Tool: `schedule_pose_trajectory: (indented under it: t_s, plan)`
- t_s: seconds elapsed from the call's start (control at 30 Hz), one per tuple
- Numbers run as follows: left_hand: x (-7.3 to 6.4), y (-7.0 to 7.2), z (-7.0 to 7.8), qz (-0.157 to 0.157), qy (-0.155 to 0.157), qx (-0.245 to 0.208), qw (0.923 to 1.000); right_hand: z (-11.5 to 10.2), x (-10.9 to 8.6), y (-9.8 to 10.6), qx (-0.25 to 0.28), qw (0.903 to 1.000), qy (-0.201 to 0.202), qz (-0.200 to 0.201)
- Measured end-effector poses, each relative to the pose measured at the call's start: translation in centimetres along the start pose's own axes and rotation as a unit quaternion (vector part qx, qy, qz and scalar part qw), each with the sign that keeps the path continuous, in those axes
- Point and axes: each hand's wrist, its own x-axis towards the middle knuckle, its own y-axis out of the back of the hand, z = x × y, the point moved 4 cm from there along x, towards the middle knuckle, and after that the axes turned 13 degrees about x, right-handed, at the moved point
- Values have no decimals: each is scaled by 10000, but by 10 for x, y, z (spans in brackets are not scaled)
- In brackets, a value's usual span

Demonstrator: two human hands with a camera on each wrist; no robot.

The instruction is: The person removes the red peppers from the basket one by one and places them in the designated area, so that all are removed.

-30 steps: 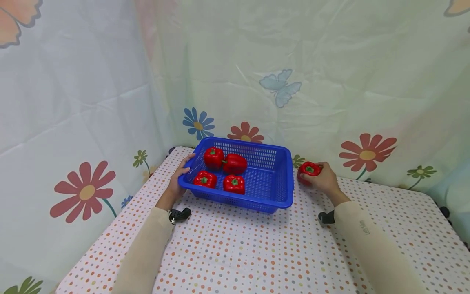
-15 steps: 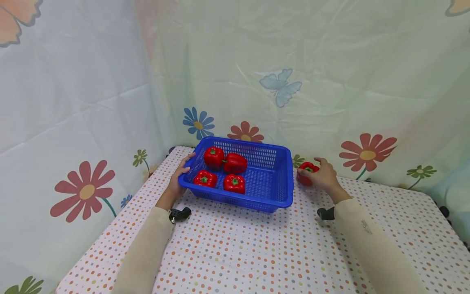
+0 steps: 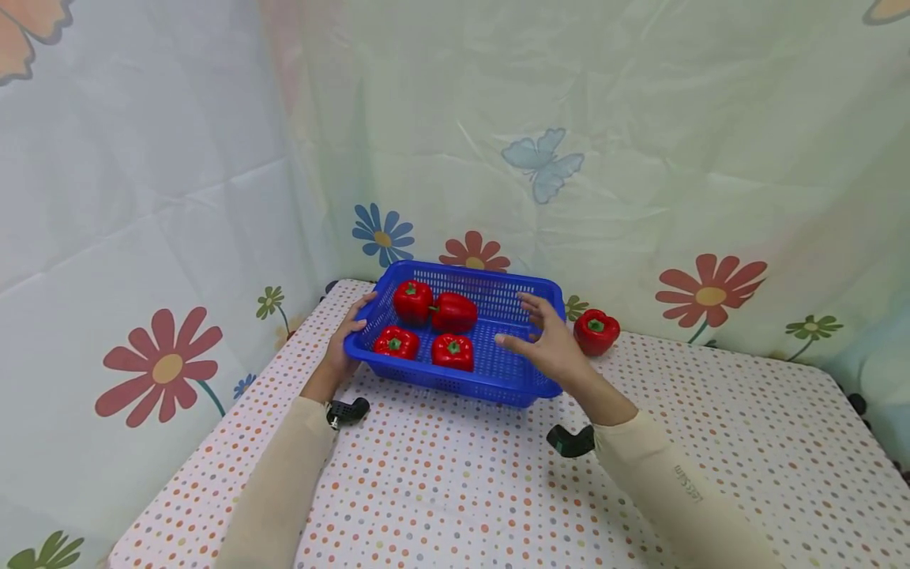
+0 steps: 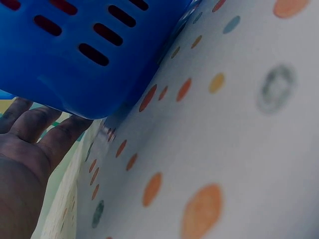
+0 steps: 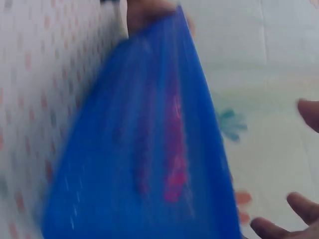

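Observation:
A blue plastic basket (image 3: 455, 382) with slotted walls stands on the table, with several red bell peppers (image 3: 453, 352) grouped in its left half. My left hand (image 3: 340, 348) holds the basket's left end at the rim; in the left wrist view its fingers (image 4: 65, 137) reach under the basket's edge. Over the basket's right end is my right hand (image 3: 550, 344), fingers spread and nothing in them. Another red bell pepper (image 3: 596, 332) sits upright on the table, just right of the basket and behind my right hand. The right wrist view shows the basket blurred.
A dotted cloth (image 3: 455, 490) covers the table. Printed curtains (image 3: 640, 158) rise close behind the basket and along the left side. Each wrist carries a small black camera mount (image 3: 571, 441).
My right hand has let go of the red bell pepper beside the basket and moved left over the basket's right end. The left hand stays on the basket.

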Motion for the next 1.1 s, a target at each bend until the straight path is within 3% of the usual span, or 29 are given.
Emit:
schedule_pose_trajectory:
  t_s: [0.13, 0.27, 0.37, 0.47, 0.6, 0.83, 1.1]
  plan:
    - [2, 1, -6, -26, -21, 35, 10000, 6, 2, -34, 433, 9964, -324, -645]
    - [-3, 7, -9, 49, -28, 11, 10000, 8, 14, -61, 768, 9912, -555, -929]
    - [-10, 14, -9, 212, -11, -52, 9998, 7, 25, -80, 754, 9884, -626, -1158]
    - [-12, 15, -9, 149, -28, -67, 9999, 10, 33, -92, 551, 9886, -736, -1196]
    - [-11, 9, -5, -54, -108, -115, 9999, 15, 41, -96, 256, 9910, -804, -1039]
    - [-8, 3, 2, -30, -147, -76, 9999, 18, 46, -97, 72, 9908, -887, -1019]
    - [-4, -2, 5, -106, -103, -98, 9998, 16, 43, -92, -237, 9953, -706, -626]
